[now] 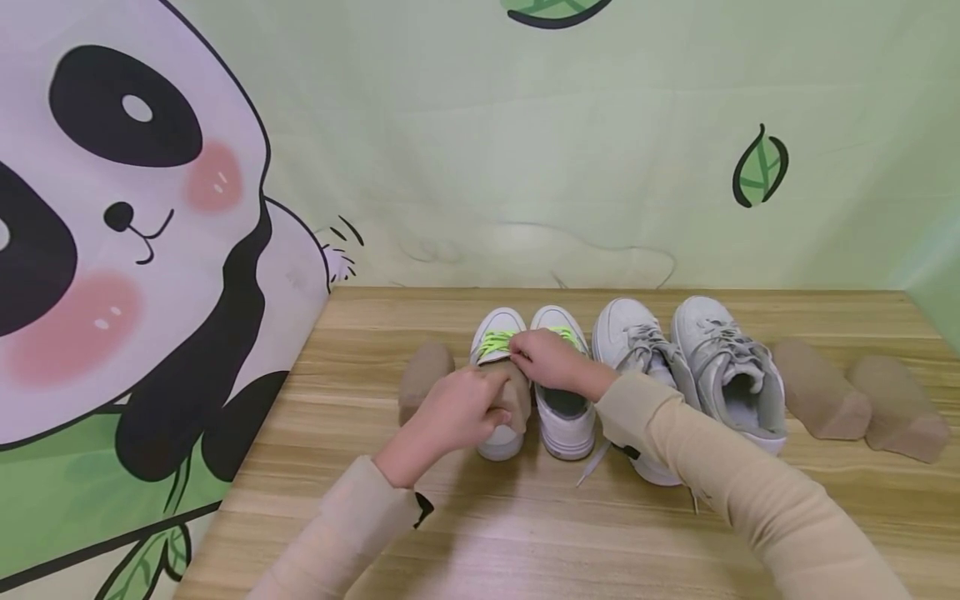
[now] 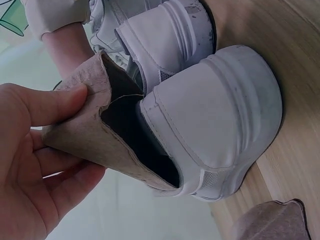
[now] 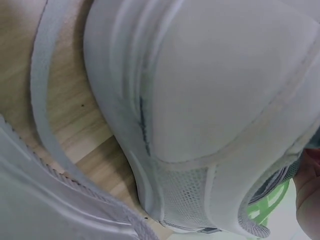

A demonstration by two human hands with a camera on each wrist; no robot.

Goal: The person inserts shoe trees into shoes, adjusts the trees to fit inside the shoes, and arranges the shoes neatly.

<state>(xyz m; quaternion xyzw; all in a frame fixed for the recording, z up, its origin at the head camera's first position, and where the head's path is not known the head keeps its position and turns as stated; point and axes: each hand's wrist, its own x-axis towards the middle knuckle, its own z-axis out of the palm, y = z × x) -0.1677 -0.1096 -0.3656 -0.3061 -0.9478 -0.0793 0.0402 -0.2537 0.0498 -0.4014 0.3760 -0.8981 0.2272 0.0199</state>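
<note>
My left hand (image 1: 461, 404) pinches a thin, hollow brown shoe insert (image 2: 85, 137) between thumb and fingers. Its front part lies in the opening of the leftmost white sneaker (image 1: 501, 444), which has bright green laces (image 1: 495, 342). In the left wrist view the insert's open end faces the heel. My right hand (image 1: 555, 360) reaches over the second white sneaker (image 1: 566, 435), with curled fingertips gripping the first one at its tongue, beside the laces. The right wrist view is mostly filled by the second sneaker; only part of the right hand (image 3: 310, 200) shows at its edge.
Two larger white-grey sneakers (image 1: 738, 375) stand to the right, one partly behind my right sleeve, with loose laces trailing. Two brown inserts (image 1: 903, 408) lie at the far right, another brown insert (image 1: 426, 375) at the left. A printed panda backdrop (image 1: 480, 150) closes off the wooden tabletop (image 1: 540, 533).
</note>
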